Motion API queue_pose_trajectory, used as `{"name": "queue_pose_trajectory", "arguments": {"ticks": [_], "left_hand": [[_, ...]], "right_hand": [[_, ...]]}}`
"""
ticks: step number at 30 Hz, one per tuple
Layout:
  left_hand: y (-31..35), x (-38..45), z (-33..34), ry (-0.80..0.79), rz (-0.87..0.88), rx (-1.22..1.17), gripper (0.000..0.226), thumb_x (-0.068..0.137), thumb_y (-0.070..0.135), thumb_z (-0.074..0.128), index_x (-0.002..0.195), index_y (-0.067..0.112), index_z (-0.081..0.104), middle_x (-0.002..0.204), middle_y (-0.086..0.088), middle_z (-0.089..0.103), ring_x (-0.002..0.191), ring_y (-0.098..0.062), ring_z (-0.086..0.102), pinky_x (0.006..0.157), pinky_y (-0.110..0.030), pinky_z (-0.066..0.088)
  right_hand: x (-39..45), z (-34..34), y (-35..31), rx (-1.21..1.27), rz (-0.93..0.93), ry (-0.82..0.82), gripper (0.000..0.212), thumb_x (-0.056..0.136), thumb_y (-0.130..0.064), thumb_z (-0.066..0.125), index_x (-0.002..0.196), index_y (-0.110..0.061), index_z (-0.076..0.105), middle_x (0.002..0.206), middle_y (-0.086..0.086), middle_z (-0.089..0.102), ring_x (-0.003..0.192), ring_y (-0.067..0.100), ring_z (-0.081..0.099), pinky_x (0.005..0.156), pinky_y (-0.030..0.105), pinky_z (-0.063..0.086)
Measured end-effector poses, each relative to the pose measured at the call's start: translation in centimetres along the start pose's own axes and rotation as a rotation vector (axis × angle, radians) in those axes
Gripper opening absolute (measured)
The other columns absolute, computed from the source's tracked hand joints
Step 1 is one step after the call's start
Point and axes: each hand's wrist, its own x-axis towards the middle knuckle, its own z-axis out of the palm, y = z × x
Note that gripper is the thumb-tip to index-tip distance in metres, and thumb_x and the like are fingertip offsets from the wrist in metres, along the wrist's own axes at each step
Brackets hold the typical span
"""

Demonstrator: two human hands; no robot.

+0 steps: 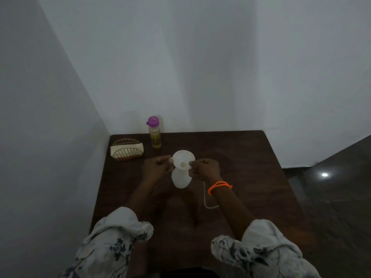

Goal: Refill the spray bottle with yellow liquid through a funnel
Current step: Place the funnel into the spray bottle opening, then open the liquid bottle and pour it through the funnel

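A white spray bottle (pixel 180 179) stands without its head near the middle of the dark wooden table (pixel 251 177). A white funnel (pixel 183 159) sits in its neck. My left hand (pixel 157 166) pinches the funnel's left rim. My right hand (pixel 204 169) pinches the right rim, and its lower fingers touch the bottle's shoulder. A thin white tube (pixel 206 199), probably the sprayer's dip tube, curves out from under my right wrist; the spray head is hidden. A clear bottle of yellow liquid (pixel 155 135) with a purple cap stands capped at the table's far edge.
A gold wire holder with white napkins (pixel 127 149) sits at the far left corner. White walls close in behind and to the left of the table. Dark floor lies to the right.
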Motion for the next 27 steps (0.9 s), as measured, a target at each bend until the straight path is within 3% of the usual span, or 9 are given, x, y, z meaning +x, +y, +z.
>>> {"name": "queue_pose_trajectory", "arguments": {"ticks": [5, 11, 15, 19, 24, 27], "left_hand": [[-0.7, 0.3, -0.1, 0.000, -0.048, 0.016, 0.022, 0.086, 0.012, 0.077, 0.100, 0.028, 0.074, 0.115, -0.003, 0.074, 0.104, -0.021, 0.071, 0.089, -0.043, 0.061], [-1.5, 0.4, 0.2, 0.000, -0.075, 0.016, 0.023, 0.086, 0.012, 0.077, 0.107, 0.022, 0.074, 0.112, -0.004, 0.074, 0.102, -0.021, 0.071, 0.088, -0.043, 0.061], [-1.8, 0.5, 0.2, 0.010, -0.074, 0.006, 0.021, 0.086, 0.015, 0.078, 0.105, 0.023, 0.075, 0.108, -0.002, 0.075, 0.101, -0.021, 0.071, 0.087, -0.043, 0.062], [-1.6, 1.1, -0.2, 0.074, -0.125, -0.076, 0.007, 0.090, 0.023, 0.075, 0.097, 0.025, 0.074, 0.103, -0.003, 0.075, 0.097, -0.022, 0.072, 0.086, -0.040, 0.061], [-1.0, 3.3, -1.6, 0.140, -0.155, -0.021, 0.012, 0.092, 0.032, 0.072, 0.099, 0.023, 0.072, 0.103, -0.004, 0.072, 0.096, -0.019, 0.070, 0.091, -0.041, 0.059], [0.0, 5.1, -2.1, 0.193, -0.139, 0.060, 0.013, 0.092, 0.034, 0.071, 0.100, 0.024, 0.070, 0.103, -0.004, 0.072, 0.094, -0.017, 0.069, 0.089, -0.039, 0.059]], "right_hand": [[0.1, 0.0, 0.7, 0.006, 0.008, 0.000, 0.024, 0.080, -0.002, 0.081, 0.096, 0.011, 0.068, 0.088, 0.028, 0.073, 0.063, 0.025, 0.073, 0.057, 0.030, 0.062], [0.6, -0.2, 1.5, -0.003, 0.014, -0.033, 0.022, 0.080, -0.003, 0.081, 0.094, 0.008, 0.068, 0.088, 0.028, 0.073, 0.067, 0.029, 0.072, 0.067, 0.038, 0.064], [1.1, -0.6, 1.7, -0.075, 0.012, -0.033, 0.031, 0.076, -0.020, 0.087, 0.090, 0.002, 0.070, 0.085, 0.021, 0.075, 0.069, 0.026, 0.074, 0.062, 0.036, 0.063], [2.2, -1.0, 1.3, -0.169, -0.058, 0.071, 0.040, 0.077, -0.044, 0.083, 0.078, -0.006, 0.072, 0.072, 0.015, 0.075, 0.060, 0.021, 0.072, 0.055, 0.030, 0.058], [4.6, -0.6, -0.2, -0.343, -0.208, 0.153, 0.046, 0.083, -0.049, 0.075, 0.069, -0.005, 0.071, 0.061, 0.009, 0.072, 0.054, 0.018, 0.071, 0.059, 0.032, 0.061], [6.3, 0.8, -1.5, -0.474, -0.323, 0.182, 0.041, 0.084, -0.046, 0.073, 0.062, -0.012, 0.070, 0.054, 0.002, 0.068, 0.053, 0.011, 0.067, 0.058, 0.028, 0.054]]}}
